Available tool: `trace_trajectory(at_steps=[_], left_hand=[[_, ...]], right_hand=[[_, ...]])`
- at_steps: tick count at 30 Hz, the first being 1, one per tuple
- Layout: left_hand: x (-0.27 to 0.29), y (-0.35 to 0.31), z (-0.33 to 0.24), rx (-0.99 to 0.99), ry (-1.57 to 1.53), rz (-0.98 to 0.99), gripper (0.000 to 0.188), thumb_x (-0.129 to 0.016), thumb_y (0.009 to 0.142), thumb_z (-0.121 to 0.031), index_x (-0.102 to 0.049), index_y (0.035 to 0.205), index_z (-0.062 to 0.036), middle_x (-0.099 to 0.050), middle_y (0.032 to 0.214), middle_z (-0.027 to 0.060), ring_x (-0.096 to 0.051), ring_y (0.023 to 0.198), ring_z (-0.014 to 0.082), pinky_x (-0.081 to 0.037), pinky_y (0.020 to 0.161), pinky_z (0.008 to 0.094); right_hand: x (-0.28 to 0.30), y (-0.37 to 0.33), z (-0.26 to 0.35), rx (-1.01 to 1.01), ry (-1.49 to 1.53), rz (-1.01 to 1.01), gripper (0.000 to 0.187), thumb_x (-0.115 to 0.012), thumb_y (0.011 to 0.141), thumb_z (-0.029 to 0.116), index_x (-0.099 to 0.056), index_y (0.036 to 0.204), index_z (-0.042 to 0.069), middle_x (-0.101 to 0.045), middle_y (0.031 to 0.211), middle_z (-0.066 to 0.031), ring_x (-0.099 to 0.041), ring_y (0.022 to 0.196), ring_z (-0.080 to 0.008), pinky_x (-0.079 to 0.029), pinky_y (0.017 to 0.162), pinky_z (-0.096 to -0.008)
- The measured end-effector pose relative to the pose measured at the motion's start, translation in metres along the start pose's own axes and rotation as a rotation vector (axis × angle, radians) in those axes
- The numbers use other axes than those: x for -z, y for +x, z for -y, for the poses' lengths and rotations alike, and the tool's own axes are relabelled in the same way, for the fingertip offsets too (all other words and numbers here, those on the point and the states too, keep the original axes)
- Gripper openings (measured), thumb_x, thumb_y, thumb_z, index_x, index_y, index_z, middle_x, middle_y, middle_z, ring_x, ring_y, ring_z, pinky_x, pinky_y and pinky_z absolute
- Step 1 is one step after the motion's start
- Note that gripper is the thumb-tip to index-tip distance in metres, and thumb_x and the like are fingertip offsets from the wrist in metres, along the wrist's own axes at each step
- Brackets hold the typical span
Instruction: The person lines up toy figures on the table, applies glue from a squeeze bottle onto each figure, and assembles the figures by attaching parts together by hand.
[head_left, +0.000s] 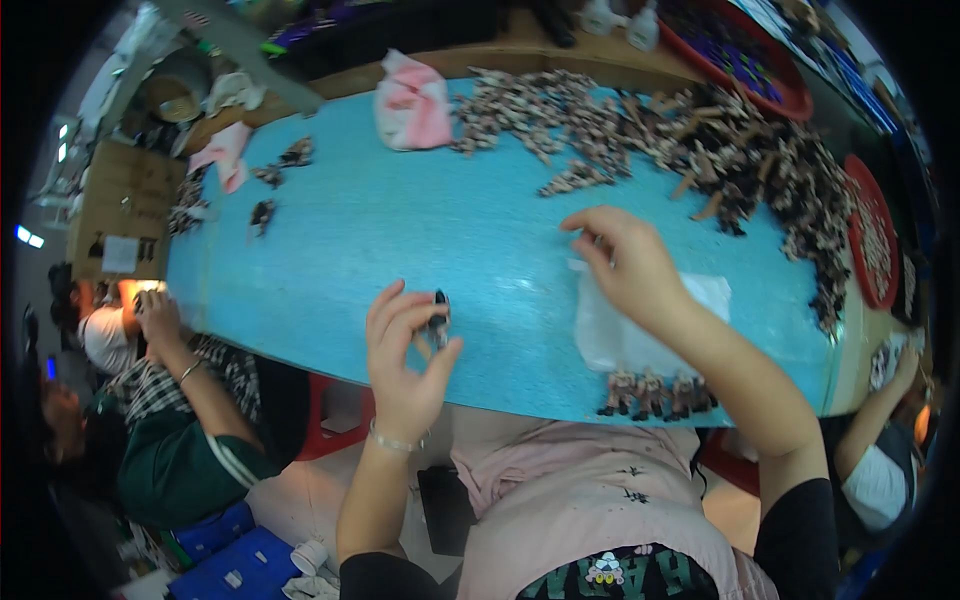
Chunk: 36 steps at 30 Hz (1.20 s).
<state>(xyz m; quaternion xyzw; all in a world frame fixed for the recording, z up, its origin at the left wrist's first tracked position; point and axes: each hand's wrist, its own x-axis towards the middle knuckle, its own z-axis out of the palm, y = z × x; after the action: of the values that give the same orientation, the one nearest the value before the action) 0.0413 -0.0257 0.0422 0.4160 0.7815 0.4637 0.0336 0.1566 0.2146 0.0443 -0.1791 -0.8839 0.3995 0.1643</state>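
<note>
My left hand is closed round a small figurine with a dark top, holding it between thumb and fingers above the blue tabletop. My right hand hovers farther right with its fingers bent together; whatever they hold, if anything, is hidden. Beneath the right hand and forearm lies a flat translucent plastic bag. Several small brown and dark figurines are lined up along the near table edge, partly covered by my right forearm.
A heap of figurines spreads over the far right. A pink-and-white bundle stands at the back. Red trays sit beyond the right edge. A cardboard box and a co-worker in a green sleeve are at the left.
</note>
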Motion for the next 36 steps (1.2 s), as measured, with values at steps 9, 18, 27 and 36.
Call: trace_trajectory(at_steps=[9,18,27,36], left_hand=[[0.052,0.069,0.094,-0.059,0.818,-0.389,0.043,-0.071,0.073,-0.004,-0.058,0.113,-0.0057,-0.054,0.124,0.0163,-0.044,0.122,0.0385,-0.029,0.106,0.0485],[-0.053,-0.02,-0.015,-0.211,0.028,0.266,0.044,-0.067,0.078,-0.01,-0.054,0.12,-0.0016,-0.051,0.127,0.0181,-0.048,0.119,0.0372,-0.039,0.099,0.0451],[-0.103,-0.046,-0.067,-0.278,-0.118,0.561,0.07,-0.075,0.07,-0.014,-0.046,0.131,-0.0001,-0.045,0.134,0.0215,-0.046,0.121,0.0385,-0.036,0.102,0.0505],[-0.108,-0.055,-0.066,-0.298,0.008,0.517,0.06,-0.072,0.066,-0.003,-0.052,0.123,0.0011,-0.056,0.123,0.0169,-0.053,0.113,0.0364,-0.041,0.095,0.0447]], right_hand=[[-0.021,0.047,-0.043,0.057,-0.753,0.016,0.021,-0.053,0.08,0.002,-0.058,0.1,0.005,-0.065,0.081,-0.0204,-0.066,0.07,-0.0355,-0.052,0.059,-0.0449],[0.037,0.028,-0.031,-0.297,0.328,0.18,0.033,-0.042,0.077,-0.004,-0.056,0.106,0.0,-0.059,0.08,-0.0074,-0.059,0.067,-0.0145,-0.051,0.063,-0.0297],[0.082,-0.029,-0.052,-0.43,0.204,-0.026,0.015,-0.06,0.092,0.014,-0.06,0.091,-0.001,-0.061,0.075,-0.0038,-0.057,0.06,-0.0086,-0.046,0.055,-0.0229],[0.079,-0.108,-0.037,-0.367,0.275,0.035,0.01,-0.056,0.089,-0.001,-0.062,0.097,-0.003,-0.063,0.085,-0.0073,-0.059,0.076,-0.0123,-0.047,0.07,-0.0254]])
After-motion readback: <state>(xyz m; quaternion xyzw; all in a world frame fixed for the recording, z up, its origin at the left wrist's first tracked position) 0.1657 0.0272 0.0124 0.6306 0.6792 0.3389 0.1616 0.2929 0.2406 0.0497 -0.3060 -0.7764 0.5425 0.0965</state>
